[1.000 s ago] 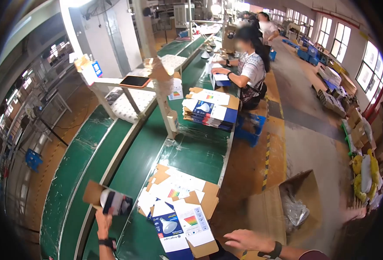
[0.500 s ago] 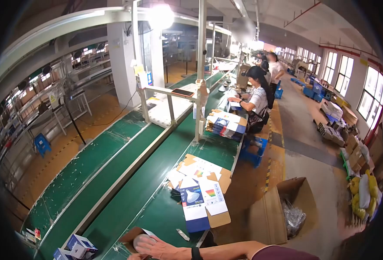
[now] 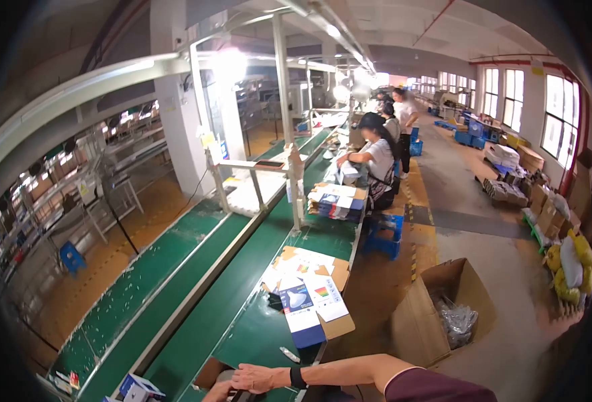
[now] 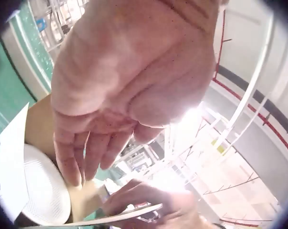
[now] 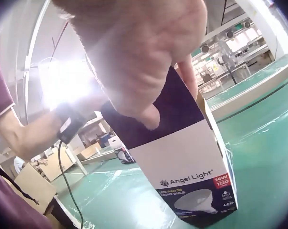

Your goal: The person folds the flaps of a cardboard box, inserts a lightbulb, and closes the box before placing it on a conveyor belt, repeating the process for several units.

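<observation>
An upright blue-and-white printed box (image 5: 179, 157) fills the middle of the right wrist view. My right hand (image 5: 139, 57) grips its upper part, the thumb on the printed side. Inside the box, a bulb's round white face (image 4: 46, 188) shows in the left wrist view. Over the brown flap beside that bulb, my left hand (image 4: 129, 81) has its fingers extended and fairly straight; whether they touch the flap I cannot tell. At the bottom of the head view, my right hand (image 3: 254, 378) and left hand (image 3: 220, 391) are close together at the brown flap (image 3: 210, 373).
Flat printed cartons (image 3: 302, 311) lie on the green table's right side, with a small white tube (image 3: 289, 354) nearer me. Another printed box (image 3: 140, 388) stands lower left. A large cardboard box (image 3: 416, 328) holds clear plastic. Beyond a carton stack (image 3: 336, 201) sits a person (image 3: 379, 161).
My right hand has come across from the right to the box and now grips it. The box and left hand have come toward the bottom centre. The head view has swung.
</observation>
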`<state>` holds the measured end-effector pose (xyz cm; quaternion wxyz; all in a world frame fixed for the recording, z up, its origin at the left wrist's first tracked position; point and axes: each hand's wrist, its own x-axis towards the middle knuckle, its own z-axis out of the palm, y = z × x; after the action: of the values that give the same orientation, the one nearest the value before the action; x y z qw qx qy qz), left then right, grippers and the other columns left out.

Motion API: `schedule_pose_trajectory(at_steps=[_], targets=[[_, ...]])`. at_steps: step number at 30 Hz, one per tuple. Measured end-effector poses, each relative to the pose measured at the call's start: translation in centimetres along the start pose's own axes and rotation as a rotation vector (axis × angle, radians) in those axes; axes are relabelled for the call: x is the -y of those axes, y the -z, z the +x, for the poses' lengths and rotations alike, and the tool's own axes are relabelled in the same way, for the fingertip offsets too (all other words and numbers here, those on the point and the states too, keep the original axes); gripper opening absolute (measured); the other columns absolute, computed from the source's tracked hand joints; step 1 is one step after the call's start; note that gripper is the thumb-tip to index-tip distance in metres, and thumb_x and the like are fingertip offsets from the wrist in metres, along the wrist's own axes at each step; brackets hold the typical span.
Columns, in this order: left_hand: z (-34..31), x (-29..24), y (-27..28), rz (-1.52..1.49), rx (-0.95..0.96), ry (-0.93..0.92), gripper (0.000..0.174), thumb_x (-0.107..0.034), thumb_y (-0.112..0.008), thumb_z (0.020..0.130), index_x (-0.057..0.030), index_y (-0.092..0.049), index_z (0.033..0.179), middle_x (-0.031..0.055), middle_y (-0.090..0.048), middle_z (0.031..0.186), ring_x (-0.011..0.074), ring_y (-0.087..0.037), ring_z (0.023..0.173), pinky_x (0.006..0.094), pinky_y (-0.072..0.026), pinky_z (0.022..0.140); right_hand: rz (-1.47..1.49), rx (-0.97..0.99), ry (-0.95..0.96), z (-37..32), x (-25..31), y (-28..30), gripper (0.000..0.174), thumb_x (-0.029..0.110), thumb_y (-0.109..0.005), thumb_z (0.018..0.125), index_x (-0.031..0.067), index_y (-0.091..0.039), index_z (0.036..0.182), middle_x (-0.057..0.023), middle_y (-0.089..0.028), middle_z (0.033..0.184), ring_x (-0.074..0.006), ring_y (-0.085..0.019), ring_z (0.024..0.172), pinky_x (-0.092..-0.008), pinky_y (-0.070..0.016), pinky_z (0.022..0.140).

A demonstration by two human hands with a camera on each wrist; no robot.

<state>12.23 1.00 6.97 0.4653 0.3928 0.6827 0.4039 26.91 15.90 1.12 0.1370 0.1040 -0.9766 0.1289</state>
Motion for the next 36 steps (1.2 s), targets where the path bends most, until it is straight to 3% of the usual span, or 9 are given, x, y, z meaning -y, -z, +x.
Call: schedule_pose_trajectory(at_steps=[8,13,19,25,28,30,32,34,36], targets=[[3.1,4.1,1.8,0.078,0.063,-0.037,0.02,-0.013,-0.074,0.09,-0.0046,-0.076,0.107,0.0133,-0.073,0.1,0.0262,-0.068,0.095,0.0384,-0.0518,0.086,0.004,-0.166,-0.327,-0.2,2.2,0.2,0.012,0.009,-0.056,0.09,0.0059,-0.056,0.102,-0.0074,-0.056,0.101,-0.0266,-0.058,0.104,-0.0368,-0.0518,0.077],[5.1,8.3,2.4,0.092,0.066,-0.086,0.017,-0.013,-0.077,0.089,-0.004,-0.078,0.103,0.01,-0.075,0.09,0.0221,-0.07,0.085,0.0367,-0.054,0.078,0.288,-0.128,-0.283,-0.2,1.9,0.7,0.047,0.009,-0.057,0.093,0.0062,-0.049,0.14,-0.0132,-0.053,0.125,-0.0294,-0.056,0.115,-0.0409,-0.0527,0.088],[7.1,13.3,1.2,0.061,0.055,-0.073,0.016,-0.014,-0.079,0.088,-0.0028,-0.078,0.101,0.0059,-0.076,0.085,0.0164,-0.069,0.081,0.0337,-0.0551,0.073,-0.08,-0.21,-0.219,-2.8,2.2,-0.6,0.078,0.008,-0.055,0.096,0.0146,-0.016,0.164,-0.0168,-0.036,0.154,-0.032,-0.051,0.126,-0.0421,-0.0417,0.106],[5.0,8.5,0.3,-0.054,0.054,0.04,0.018,-0.013,-0.081,0.087,-0.0009,-0.078,0.101,0.0023,-0.076,0.087,0.0108,-0.067,0.081,0.0298,-0.0547,0.071,-0.01,-0.299,-0.216,-2.8,1.9,-1.8,0.072,0.011,-0.051,0.099,0.0183,-0.02,0.163,-0.0155,-0.041,0.148,-0.0318,-0.053,0.123,-0.0428,-0.0441,0.104],[3.8,5.9,-0.5,0.025,-0.048,-0.13,0.016,-0.014,-0.08,0.085,0.0004,-0.08,0.091,0.0023,-0.076,0.082,0.0107,-0.067,0.077,0.0304,-0.0553,0.069,0.118,-0.471,-0.075,-2.2,1.3,0.1,0.057,0.013,-0.056,0.095,0.0152,-0.046,0.151,-0.0151,-0.058,0.127,-0.0339,-0.06,0.111,-0.0425,-0.0492,0.099],[2.9,3.9,0.0,0.268,-0.104,-0.206,0.025,-0.024,-0.076,0.088,0.0006,-0.079,0.093,0.0097,-0.076,0.08,0.0117,-0.069,0.074,0.032,-0.0553,0.07,0.244,-0.161,-0.055,-1.6,0.5,2.0,0.042,0.012,-0.06,0.094,0.0119,-0.059,0.135,-0.0142,-0.063,0.12,-0.0339,-0.062,0.11,-0.0431,-0.0516,0.097],[1.3,2.6,1.4,0.272,-0.329,-0.35,0.019,-0.015,-0.073,0.082,-0.0026,-0.079,0.095,0.0125,-0.077,0.09,0.0242,-0.073,0.083,0.035,-0.0562,0.076,0.286,-0.38,-0.132,-1.6,1.1,2.5,0.028,0.016,-0.067,0.092,0.0117,-0.064,0.12,-0.0121,-0.065,0.102,-0.0343,-0.065,0.093,-0.0428,-0.0571,0.079],[-0.3,0.2,5.1,0.352,-0.659,-0.527,0.011,-0.001,-0.071,0.083,0.0005,-0.076,0.093,0.0101,-0.075,0.093,0.0212,-0.072,0.084,0.0327,-0.0564,0.076,0.346,-0.329,-0.26,-1.4,1.6,2.4,0.018,0.013,-0.068,0.093,0.0097,-0.067,0.11,-0.0116,-0.065,0.099,-0.0342,-0.066,0.093,-0.043,-0.0561,0.078],[0.0,1.0,10.5,0.073,-0.966,-0.358,0.014,-0.002,-0.068,0.089,-0.0001,-0.074,0.101,0.0158,-0.073,0.097,0.0297,-0.071,0.087,0.0361,-0.0564,0.081,0.406,-0.315,-0.333,-0.8,1.8,2.3,0.009,0.012,-0.069,0.093,0.0089,-0.069,0.102,-0.011,-0.065,0.096,-0.0344,-0.067,0.089,-0.0428,-0.0551,0.076]])
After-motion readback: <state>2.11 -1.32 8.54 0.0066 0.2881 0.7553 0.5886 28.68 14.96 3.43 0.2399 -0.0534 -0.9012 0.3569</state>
